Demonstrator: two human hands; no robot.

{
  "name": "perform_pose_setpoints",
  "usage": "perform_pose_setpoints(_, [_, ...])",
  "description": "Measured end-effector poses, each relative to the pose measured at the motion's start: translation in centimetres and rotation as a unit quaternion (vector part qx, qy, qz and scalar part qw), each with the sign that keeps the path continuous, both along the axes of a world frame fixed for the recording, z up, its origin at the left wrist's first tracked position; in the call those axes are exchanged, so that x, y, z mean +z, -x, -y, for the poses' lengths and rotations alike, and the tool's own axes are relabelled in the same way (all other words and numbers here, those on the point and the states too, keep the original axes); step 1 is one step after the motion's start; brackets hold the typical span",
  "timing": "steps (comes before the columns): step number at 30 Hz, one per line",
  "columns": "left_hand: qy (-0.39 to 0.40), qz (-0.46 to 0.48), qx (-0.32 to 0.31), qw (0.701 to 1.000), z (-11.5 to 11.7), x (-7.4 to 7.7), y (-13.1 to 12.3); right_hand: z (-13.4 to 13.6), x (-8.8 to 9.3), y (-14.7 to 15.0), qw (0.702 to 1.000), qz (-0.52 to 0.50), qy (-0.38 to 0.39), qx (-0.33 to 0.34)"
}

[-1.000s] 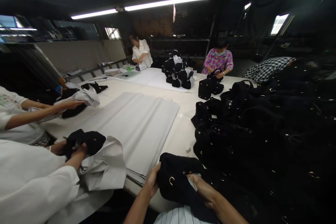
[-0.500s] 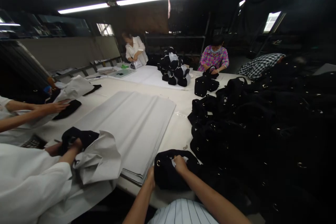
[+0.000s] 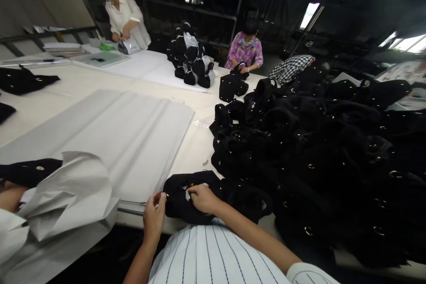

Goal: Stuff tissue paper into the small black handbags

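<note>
White worktop [image 3: 196, 143]: black bag [image 3: 179, 212] at near edge, beside black pile [image 3: 309, 151]; left hand [image 3: 155, 212] loosely curled at its side, right hand [image 3: 203, 199] bunched at its opening, both grips unclear; possible slip off edge if tugged nearer.

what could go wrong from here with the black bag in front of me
The black bag lies by the table's near edge, so a tug from your right hand, at its opening, might drag it off. Your left hand is close to the stack of pale sheets, and a bump could shift or crease them. The heap of black bags carries many metal rings, which might catch.
</note>
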State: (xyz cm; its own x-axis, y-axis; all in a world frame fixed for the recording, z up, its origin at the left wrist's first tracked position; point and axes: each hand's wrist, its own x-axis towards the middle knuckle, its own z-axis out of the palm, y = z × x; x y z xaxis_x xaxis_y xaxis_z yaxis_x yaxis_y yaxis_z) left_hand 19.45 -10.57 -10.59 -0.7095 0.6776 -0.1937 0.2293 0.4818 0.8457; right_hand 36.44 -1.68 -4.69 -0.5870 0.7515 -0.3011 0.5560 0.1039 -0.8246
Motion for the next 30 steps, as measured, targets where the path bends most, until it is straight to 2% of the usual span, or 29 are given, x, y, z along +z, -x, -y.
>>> perform_pose_setpoints(1, [0.002,-0.004,-0.007,1.000,0.2,0.5,-0.2,0.0,1.0,-1.0,0.998,-0.013,-0.067,0.002])
perform_pose_setpoints(3, [0.019,-0.018,-0.016,1.000,0.4,1.6,-0.5,-0.4,2.6,-2.8,0.980,-0.001,-0.194,-0.036])
perform_pose_setpoints(5, [0.033,-0.024,-0.021,0.999,0.2,2.2,-0.6,-1.0,3.5,-4.4,0.966,0.070,-0.232,-0.086])
perform_pose_setpoints(7, [0.032,-0.027,-0.035,0.999,-0.4,2.5,-0.5,-1.6,3.7,-5.5,0.966,0.136,-0.201,-0.089])
perform_pose_setpoints(9, [0.023,-0.048,-0.068,0.996,-0.9,2.6,-0.2,-2.1,3.4,-6.2,0.973,0.154,-0.155,-0.078])
perform_pose_setpoints(13, [-0.004,-0.078,-0.161,0.984,-1.3,2.5,0.7,-2.2,2.9,-6.5,0.982,0.118,-0.122,-0.083])
perform_pose_setpoints(16, [-0.024,-0.088,-0.203,0.975,-1.7,2.8,1.4,-1.6,3.2,-6.6,0.981,0.078,-0.146,-0.100])
perform_pose_setpoints(19, [-0.055,-0.142,-0.233,0.961,-3.8,3.6,1.9,-0.2,3.6,-7.7,0.967,0.069,-0.184,-0.164])
perform_pose_setpoints(21, [-0.048,-0.153,-0.269,0.950,-6.1,4.1,2.0,1.2,3.5,-8.7,0.961,0.116,-0.161,-0.194])
perform_pose_setpoints(22, [-0.026,-0.150,-0.295,0.943,-7.3,4.3,1.9,1.9,3.3,-9.1,0.964,0.139,-0.131,-0.186])
perform_pose_setpoints(24, [0.041,-0.149,-0.360,0.920,-9.6,4.4,1.4,3.0,2.2,-9.6,0.978,0.148,-0.054,-0.140])
perform_pose_setpoints(26, [0.109,-0.182,-0.429,0.878,-11.2,4.3,0.4,3.5,0.7,-9.2,0.989,0.110,0.016,-0.103])
perform_pose_setpoints(28, [0.150,-0.252,-0.474,0.830,-11.8,4.2,-0.7,3.3,-0.8,-8.3,0.993,0.053,0.059,-0.085])
perform_pose_setpoints(30, [0.167,-0.322,-0.489,0.793,-11.9,4.0,-1.5,2.5,-2.2,-7.0,0.994,-0.012,0.072,-0.078])
